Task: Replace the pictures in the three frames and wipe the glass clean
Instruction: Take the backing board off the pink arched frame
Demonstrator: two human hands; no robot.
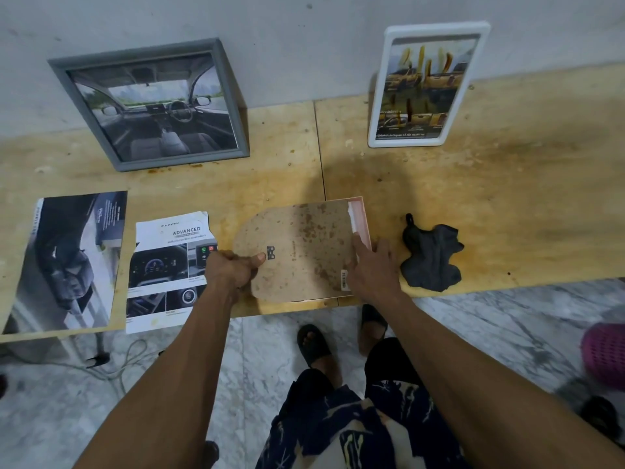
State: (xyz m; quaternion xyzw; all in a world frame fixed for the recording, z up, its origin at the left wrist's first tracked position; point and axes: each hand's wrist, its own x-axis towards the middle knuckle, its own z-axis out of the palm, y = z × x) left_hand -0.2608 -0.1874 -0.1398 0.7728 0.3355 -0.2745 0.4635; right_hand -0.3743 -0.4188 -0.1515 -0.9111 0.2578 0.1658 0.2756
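Note:
A pink frame [361, 211] lies face down at the table's front edge. Its stained brown backing board [297, 245] is lifted and shifted left, leaving a white strip uncovered at the right. My left hand [233, 267] grips the board's left edge with the thumb on top near a small black hanger. My right hand [370, 265] presses flat on the frame's right side, index finger along the rim. A grey frame [152, 103] with a car-interior picture and a white frame [427, 86] with a yellow-truck picture lean against the wall. A dark cloth [431, 253] lies crumpled to the right.
Two loose printed pictures lie at the left: a large dark car-seat sheet [67, 262] and a torn "ADVANCED" brochure page [169, 269] hanging over the edge. The wooden table [507, 198] has a seam down the middle. A pink basket [605, 353] stands on the marble floor at right.

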